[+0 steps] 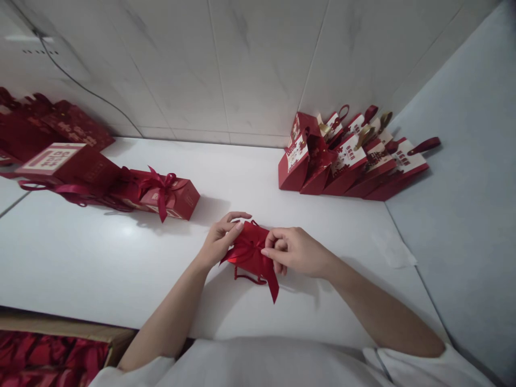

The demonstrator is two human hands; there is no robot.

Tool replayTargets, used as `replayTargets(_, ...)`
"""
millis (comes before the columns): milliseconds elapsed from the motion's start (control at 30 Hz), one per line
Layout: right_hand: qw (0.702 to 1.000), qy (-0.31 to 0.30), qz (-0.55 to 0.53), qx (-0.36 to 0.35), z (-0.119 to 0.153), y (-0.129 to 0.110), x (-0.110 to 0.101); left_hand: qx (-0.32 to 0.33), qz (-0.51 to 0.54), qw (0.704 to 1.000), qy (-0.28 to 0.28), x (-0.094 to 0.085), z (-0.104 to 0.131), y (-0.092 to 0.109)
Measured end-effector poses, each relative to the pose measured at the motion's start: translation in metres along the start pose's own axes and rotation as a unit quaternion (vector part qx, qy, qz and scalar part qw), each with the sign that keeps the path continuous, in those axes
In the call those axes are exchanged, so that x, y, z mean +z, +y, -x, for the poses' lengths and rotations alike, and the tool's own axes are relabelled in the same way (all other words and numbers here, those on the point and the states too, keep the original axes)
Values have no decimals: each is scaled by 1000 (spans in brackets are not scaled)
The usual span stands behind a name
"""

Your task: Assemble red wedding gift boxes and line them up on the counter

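Observation:
A small red gift box (245, 264) with a red cord handle at its near side stands on the white table in front of me. A red satin ribbon (271, 279) is tied in a bow across its top, one long tail hanging over the near side. My left hand (220, 239) grips the box's left side, thumb at the top edge and index finger stretched along the far side. With thumb and fingers, my right hand (290, 250) pinches the ribbon at the right of the bow; its other fingers are curled.
Red boxes with ribbon bows (173, 198) lie at the left, near red gift bags (76, 126). Several red boxes with ribbon loops (346, 161) stand at the back right. An open carton (116, 334) of red items sits at lower left. Walls (262, 70) bound the table's back and right.

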State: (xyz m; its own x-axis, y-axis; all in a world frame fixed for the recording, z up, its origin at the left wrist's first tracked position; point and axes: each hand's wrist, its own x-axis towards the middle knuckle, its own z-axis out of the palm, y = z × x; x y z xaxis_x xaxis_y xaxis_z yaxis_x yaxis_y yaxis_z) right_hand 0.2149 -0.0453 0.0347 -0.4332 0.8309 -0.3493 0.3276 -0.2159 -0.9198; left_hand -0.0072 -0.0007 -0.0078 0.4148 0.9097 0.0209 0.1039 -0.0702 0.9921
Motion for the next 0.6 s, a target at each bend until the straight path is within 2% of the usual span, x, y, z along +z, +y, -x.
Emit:
replayTargets(167,999,-8,48,-8,2,-4,-5,-4,-24,1000,13,0,0,-1)
replayTargets(367,996,-14,89,-16,1,-3,-7,33,-75,996,35,2,-1,-3)
replayTargets(500,995,-19,93,-18,1,-5,-8,36,-74,996,44,2,-1,-5)
replayTargets(600,991,15,129,-31,6,-9,-5,29,-65,996,44,2,-2,-6)
